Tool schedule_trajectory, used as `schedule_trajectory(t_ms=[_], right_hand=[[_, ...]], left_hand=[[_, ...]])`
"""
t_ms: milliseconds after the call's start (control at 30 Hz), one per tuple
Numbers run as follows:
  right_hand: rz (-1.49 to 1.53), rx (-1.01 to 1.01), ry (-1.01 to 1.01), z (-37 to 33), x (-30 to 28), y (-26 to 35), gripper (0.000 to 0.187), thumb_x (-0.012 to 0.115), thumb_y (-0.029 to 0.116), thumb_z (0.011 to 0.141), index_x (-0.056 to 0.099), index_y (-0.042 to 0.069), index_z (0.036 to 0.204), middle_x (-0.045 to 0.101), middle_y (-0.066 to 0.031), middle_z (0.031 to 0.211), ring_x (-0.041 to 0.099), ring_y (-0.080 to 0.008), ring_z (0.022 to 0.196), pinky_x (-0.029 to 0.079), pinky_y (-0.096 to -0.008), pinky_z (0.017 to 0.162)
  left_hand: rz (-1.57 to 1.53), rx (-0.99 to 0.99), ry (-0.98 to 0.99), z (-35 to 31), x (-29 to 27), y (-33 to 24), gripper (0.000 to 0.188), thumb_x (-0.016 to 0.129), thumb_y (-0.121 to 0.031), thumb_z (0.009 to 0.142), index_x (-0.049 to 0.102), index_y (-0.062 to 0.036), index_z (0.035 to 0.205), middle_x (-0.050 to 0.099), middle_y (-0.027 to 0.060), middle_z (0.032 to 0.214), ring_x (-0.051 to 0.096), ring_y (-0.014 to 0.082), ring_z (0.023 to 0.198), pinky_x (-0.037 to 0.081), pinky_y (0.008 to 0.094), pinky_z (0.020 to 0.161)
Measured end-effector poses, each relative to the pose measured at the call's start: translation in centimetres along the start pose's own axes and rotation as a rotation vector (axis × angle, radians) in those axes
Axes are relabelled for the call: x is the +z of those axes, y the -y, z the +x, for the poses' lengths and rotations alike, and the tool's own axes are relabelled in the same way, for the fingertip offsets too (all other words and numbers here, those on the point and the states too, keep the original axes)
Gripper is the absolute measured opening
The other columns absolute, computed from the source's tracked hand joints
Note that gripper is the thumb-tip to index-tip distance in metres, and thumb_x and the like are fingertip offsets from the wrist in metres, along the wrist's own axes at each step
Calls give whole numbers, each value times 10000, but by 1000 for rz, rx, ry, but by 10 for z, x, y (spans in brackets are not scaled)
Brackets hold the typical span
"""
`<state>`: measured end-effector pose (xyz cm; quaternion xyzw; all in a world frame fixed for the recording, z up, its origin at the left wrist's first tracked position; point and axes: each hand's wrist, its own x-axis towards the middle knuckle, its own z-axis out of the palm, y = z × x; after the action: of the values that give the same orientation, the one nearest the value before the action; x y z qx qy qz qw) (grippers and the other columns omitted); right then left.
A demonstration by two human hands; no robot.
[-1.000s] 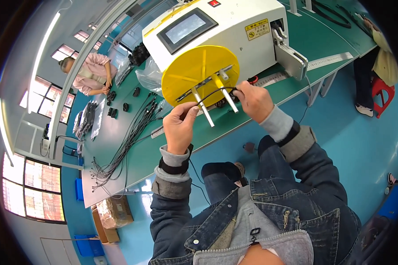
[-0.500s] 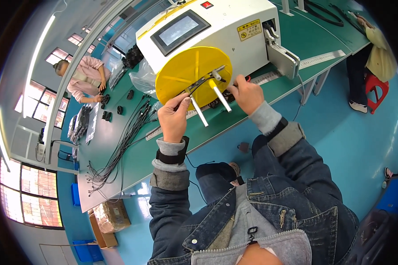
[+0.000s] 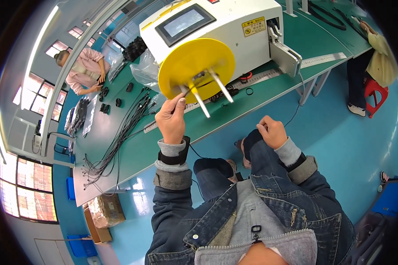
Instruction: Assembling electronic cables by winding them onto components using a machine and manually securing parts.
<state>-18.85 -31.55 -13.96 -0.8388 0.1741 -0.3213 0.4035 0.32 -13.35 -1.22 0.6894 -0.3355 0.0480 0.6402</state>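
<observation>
Surface: green surface (image 3: 163, 145) carrying a white machine (image 3: 234, 31) with a yellow disc (image 3: 194, 62).
Left hand (image 3: 172, 119): raised at the disc's metal pegs (image 3: 201, 104), fingers pinched on a thin black wire (image 3: 199, 85).
Right hand (image 3: 272, 131): closed in a loose fist, low over the knee, well apart from the disc.
Bundle: black cables (image 3: 119, 137) lying left.

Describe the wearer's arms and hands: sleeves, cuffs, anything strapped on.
Both hands, left hand and right hand, are bare, with no gloves. Each arm wears a blue denim jacket sleeve over a grey ribbed knit cuff. A black wrist strap wraps the left wrist; a similar black band shows on the right.
</observation>
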Motion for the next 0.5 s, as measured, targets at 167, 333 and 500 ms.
schedule_trajectory(t_ms=[167, 333, 500], right_hand=[[75, 49, 82, -7, 5, 5, 121, 599, 108, 759, 534, 11, 728, 536, -115, 554, 536, -230, 483, 407, -318, 461], [103, 78, 146, -8, 10, 6, 132, 597, 129, 759, 536, 15, 730, 548, -122, 562, 553, -277, 508, 419, -359, 473], [95, 82, 195, -10, 16, 2, 126, 605, 104, 764, 542, -4, 748, 542, -98, 560, 527, -174, 482, 408, -292, 465]], left_hand=[[90, 132, 31, -8, -2, -3, 165, 619, -50, 810, 642, 20, 957, 533, 10, 668, 462, 64, 588, 371, 194, 532], [101, 105, 11, -19, 3, -10, 174, 619, -50, 810, 639, 22, 967, 531, 22, 679, 470, 73, 610, 368, 194, 542], [36, 71, -15, -31, 10, -11, 175, 620, -48, 807, 641, 17, 969, 543, 28, 696, 473, 81, 606, 376, 199, 545]])
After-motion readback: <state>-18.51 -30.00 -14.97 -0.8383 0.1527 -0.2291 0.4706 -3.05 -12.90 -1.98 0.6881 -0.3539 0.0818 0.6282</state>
